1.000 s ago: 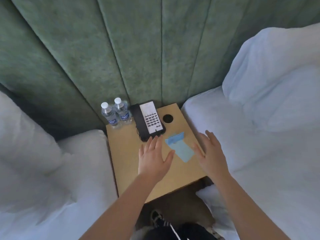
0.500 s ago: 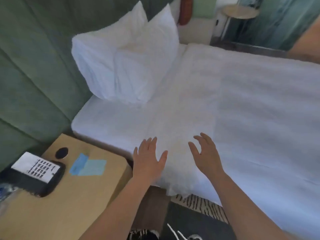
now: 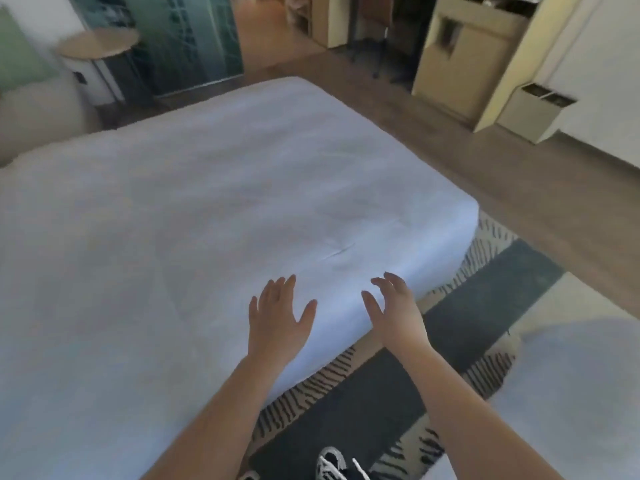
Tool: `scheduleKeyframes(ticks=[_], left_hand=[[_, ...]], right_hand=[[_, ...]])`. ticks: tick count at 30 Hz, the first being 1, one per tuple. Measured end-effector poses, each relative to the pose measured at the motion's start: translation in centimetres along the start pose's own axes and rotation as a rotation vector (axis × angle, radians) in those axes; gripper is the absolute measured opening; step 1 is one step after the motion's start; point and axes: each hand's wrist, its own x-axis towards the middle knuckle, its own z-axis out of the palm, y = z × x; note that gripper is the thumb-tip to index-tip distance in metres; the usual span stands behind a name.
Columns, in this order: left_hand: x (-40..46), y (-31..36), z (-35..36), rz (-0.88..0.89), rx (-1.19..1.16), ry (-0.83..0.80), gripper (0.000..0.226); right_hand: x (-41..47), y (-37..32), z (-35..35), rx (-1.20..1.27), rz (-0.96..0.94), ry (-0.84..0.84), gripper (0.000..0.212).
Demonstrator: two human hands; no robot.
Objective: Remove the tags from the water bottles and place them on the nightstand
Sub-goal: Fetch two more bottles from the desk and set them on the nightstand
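Observation:
Neither the water bottles, their tags nor the nightstand are in view. My left hand [image 3: 277,318] hovers palm down with fingers spread over the near edge of a white bed [image 3: 207,209]. My right hand [image 3: 393,308] is beside it, fingers apart and slightly curled, over the bed's corner. Both hands hold nothing.
A striped and dark rug [image 3: 450,341] lies beside the bed, with my shoe [image 3: 332,465] on it. A second white bed edge [image 3: 571,393] is at the lower right. A round side table [image 3: 98,48] stands at the far left; cabinets [image 3: 467,57] stand at the back right across wooden floor.
My view has swung right, away from the nightstand with bottles, phone and blue tags, past the pillows to the foot of the bed. Both hands stayed open and empty in front of me.

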Motion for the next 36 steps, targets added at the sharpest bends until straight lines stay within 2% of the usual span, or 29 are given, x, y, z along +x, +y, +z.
scheduleKeyframes(ticks=[8,14,24,31,36], left_hand=[[6.7,15.4,6.9,0.381,0.086,-0.199,0.065],[12.2,24.2,11.7,0.562,0.138,-0.253,0.065],[29.1,40.2,18.0,0.652,0.204,-0.302,0.071],[38.5,51.9,19.9,0.713,0.094,-0.303,0.064],[44.8,58.3,23.1,0.704,0.067,-0.288,0.063]], right_hand=[[-0.2,11.6,-8.1,0.033,0.331,0.264,0.040],[3.3,17.8,-12.0,0.048,0.496,0.342,0.047],[20.2,28.0,-21.6,0.052,0.602,0.381,0.047],[28.9,34.4,-29.7,0.042,0.613,0.466,0.046],[35.8,40.1,-33.6,0.049,0.606,0.468,0.047]])
